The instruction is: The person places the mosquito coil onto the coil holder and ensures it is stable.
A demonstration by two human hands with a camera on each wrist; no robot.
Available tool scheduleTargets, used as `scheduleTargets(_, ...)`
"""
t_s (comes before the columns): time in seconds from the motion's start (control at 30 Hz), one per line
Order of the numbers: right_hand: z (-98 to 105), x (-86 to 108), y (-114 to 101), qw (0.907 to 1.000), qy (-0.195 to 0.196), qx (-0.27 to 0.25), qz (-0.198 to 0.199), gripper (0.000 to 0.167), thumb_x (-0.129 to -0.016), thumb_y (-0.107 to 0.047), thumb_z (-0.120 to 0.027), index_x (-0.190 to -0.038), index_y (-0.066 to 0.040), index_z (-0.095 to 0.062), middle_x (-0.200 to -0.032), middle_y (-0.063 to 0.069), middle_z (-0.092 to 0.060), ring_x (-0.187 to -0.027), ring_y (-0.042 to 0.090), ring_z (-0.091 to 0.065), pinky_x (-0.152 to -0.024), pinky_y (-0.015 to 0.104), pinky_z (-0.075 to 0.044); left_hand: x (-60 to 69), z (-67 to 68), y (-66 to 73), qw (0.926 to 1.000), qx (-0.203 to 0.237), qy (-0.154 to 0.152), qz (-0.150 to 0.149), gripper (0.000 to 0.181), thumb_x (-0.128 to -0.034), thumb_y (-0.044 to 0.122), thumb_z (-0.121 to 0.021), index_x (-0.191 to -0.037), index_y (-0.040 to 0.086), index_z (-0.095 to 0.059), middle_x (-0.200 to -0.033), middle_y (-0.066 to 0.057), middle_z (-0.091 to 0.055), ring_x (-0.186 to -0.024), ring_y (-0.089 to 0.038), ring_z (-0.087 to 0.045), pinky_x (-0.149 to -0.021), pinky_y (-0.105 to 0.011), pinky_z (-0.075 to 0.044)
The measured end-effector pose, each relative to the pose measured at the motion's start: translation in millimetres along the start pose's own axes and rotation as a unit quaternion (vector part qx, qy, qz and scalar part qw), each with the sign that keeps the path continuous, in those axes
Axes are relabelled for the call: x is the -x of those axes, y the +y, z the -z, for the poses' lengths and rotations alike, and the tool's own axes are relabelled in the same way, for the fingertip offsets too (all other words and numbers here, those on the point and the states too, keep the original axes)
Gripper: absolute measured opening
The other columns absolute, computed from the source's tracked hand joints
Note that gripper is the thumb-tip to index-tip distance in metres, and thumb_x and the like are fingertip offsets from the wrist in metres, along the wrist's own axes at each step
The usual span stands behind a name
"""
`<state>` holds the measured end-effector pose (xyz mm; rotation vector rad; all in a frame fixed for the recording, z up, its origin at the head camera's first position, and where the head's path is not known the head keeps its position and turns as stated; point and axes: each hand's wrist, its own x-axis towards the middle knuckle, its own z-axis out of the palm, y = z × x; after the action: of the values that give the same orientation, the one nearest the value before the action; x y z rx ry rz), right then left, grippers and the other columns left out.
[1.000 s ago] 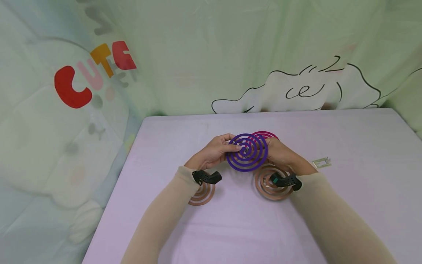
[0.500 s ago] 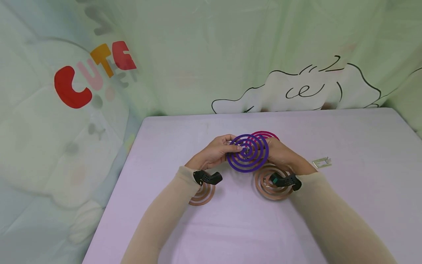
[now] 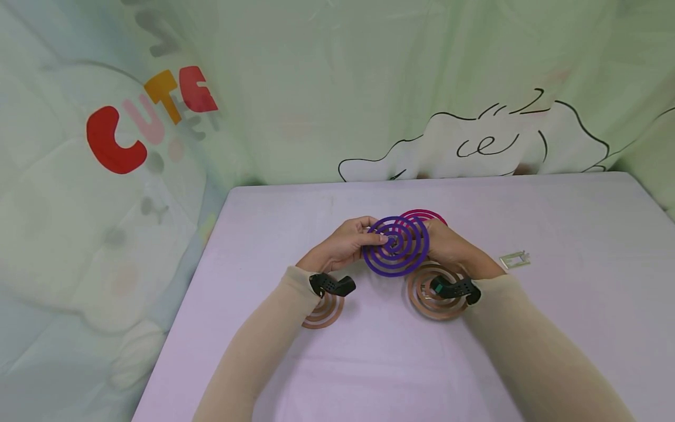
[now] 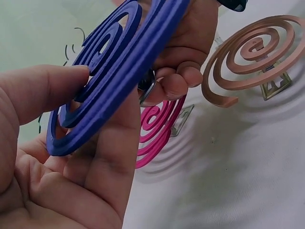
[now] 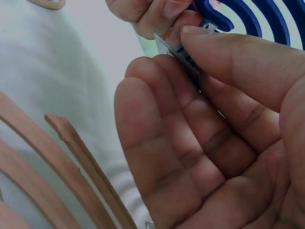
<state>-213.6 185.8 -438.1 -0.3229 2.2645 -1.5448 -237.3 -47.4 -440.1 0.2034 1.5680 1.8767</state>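
In the head view my left hand (image 3: 345, 241) pinches a blue-purple mosquito coil (image 3: 395, 274) near its centre, thumb on the face towards me. The left wrist view shows the same coil (image 4: 71, 145) tilted, with the fingers behind it. My right hand (image 3: 450, 249) is just behind the coil in the head view. Its thumb and fingers pinch a small metal coil stand (image 5: 191, 69), close to the coil's centre in the right wrist view. Whether the stand's tip sits in the coil's slot is hidden.
A pink coil (image 3: 422, 211) stands behind the right hand. One brown coil (image 3: 437, 318) on a metal stand is under the right wrist, another brown coil (image 3: 318, 326) under the left. A loose metal stand (image 3: 515, 259) lies right on the lilac table (image 3: 580, 328).
The blue-purple coil has dipped slightly and moved a touch to the right, still in the left hand. Both hands stay almost in place; the other coils have not moved.
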Motion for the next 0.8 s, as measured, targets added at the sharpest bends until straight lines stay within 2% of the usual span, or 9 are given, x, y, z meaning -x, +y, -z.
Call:
scheduleTargets(0.17, -0.1, 0.0, -0.6, 0.9996, 0.006, 0.028, -0.004, 0.034, -0.094, -0.034, -0.078, -0.111, -0.004, -0.079, -0.093, 0.003, -0.079, -0.087, 0.017, -0.067, -0.079, 0.026, -0.055, 0.9, -0.9, 0.0, 1.0, -0.006, 0.005, 0.0, 0.014, -0.0988, -0.004, -0.063, -0.108, 0.004, -0.057, -0.088, -0.003, -0.072, -0.073, -0.009, -0.069, -0.065, -0.02, -0.058)
scheduleTargets(0.33, -0.6, -0.1, 1.0, 0.9998, 0.01, 0.018, -0.006, 0.034, -0.095, -0.034, -0.077, -0.107, -0.003, -0.079, -0.09, 0.003, -0.077, -0.083, 0.016, -0.065, -0.076, 0.026, -0.055, 1.7, -2.2, -0.5, 1.0, -0.007, 0.007, 0.001, 0.014, -0.0979, -0.005, -0.064, -0.106, 0.005, -0.058, -0.086, -0.002, -0.071, -0.073, -0.008, -0.069, -0.065, -0.019, -0.058)
scheduleTargets(0.47, -2.1, -0.1, 1.9, 0.9986, -0.003, -0.051, -0.015, 0.036, -0.098, -0.03, -0.074, -0.116, 0.002, -0.075, -0.097, 0.005, -0.078, -0.086, 0.017, -0.07, -0.078, 0.028, -0.058, 1.8, -2.4, -1.2, 0.9999, -0.009, 0.013, 0.0, 0.012, -0.0981, -0.003, -0.065, -0.105, 0.005, -0.058, -0.086, -0.001, -0.071, -0.072, -0.009, -0.068, -0.064, -0.019, -0.057)
scheduleTargets(0.63, -3.5, 0.0, 1.6, 0.9874, -0.024, -0.154, -0.029, 0.034, -0.103, -0.021, -0.068, -0.125, 0.005, -0.069, -0.104, 0.007, -0.077, -0.09, 0.019, -0.073, -0.081, 0.032, -0.062, 1.7, -0.8, -2.0, 0.9997, -0.013, 0.019, -0.002, 0.009, -0.0992, 0.001, -0.066, -0.103, 0.005, -0.058, -0.089, -0.003, -0.071, -0.074, -0.01, -0.07, -0.066, -0.021, -0.058)
scheduleTargets(0.8, -4.6, 0.1, 2.4, 0.9838, -0.023, -0.176, -0.023, 0.024, -0.104, -0.017, -0.066, -0.119, 0.0, -0.074, -0.106, 0.003, -0.076, -0.09, 0.016, -0.071, -0.079, 0.029, -0.061, 2.1, 0.5, -3.4, 0.9997, -0.016, 0.018, -0.003, 0.007, -0.1, 0.003, -0.066, -0.103, 0.005, -0.059, -0.092, -0.003, -0.071, -0.077, -0.011, -0.07, -0.068, -0.022, -0.059)
